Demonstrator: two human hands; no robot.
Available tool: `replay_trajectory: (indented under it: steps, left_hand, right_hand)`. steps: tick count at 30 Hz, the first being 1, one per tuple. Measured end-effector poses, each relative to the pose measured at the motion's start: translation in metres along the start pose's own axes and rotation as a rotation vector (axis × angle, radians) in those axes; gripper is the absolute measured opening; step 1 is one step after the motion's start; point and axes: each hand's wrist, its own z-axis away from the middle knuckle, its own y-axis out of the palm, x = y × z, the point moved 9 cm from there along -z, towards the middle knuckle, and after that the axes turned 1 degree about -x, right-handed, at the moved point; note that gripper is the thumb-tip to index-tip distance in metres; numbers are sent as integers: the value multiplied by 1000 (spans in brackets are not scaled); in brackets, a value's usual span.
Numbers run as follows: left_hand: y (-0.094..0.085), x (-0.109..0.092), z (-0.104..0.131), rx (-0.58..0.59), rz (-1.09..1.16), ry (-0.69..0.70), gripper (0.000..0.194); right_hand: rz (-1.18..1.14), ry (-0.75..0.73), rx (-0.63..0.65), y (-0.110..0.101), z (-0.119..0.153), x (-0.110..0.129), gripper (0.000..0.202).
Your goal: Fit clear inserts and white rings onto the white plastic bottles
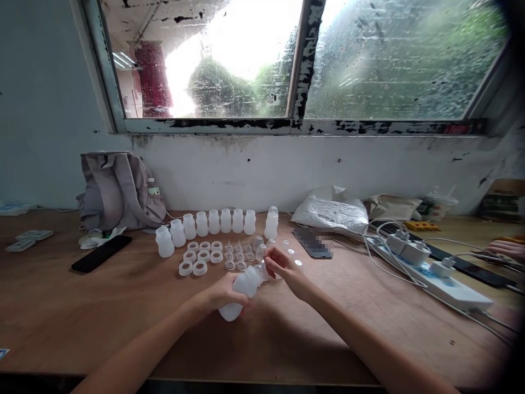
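My left hand point(226, 290) is wrapped around a frosted white baby bottle point(246, 282), tilted with its top up and to the right. At that end my right hand point(285, 265) pinches the clear nipple, partly hidden by the fingers. Behind my hands lie several white collar rings point(199, 267) and several clear nipples point(240, 255) in rows. Clear domed caps point(260, 250) stand close to my right hand, with small white discs point(298, 263) to its right. Farther back, open bottles point(214, 222) form a curved row; one capped bottle point(271, 223) stands upright.
A backpack point(118, 189) and a black phone point(101, 254) are at left. A second phone point(314, 243) lies by a silver bag point(332, 210). To the right, a power strip point(459, 293) trails cables. Another person's hand point(508, 248) shows at the right edge.
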Motion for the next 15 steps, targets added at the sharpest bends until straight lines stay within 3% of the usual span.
replay_trajectory:
  steps: [11, 15]
  left_hand:
    - [1, 7, 7, 78, 126, -113, 32]
    - [-26, 0, 1, -136, 236, 3, 31]
  right_hand:
    - [70, -83, -59, -15, -3, 3, 23]
    - [121, -142, -141, -27, -3, 8, 21]
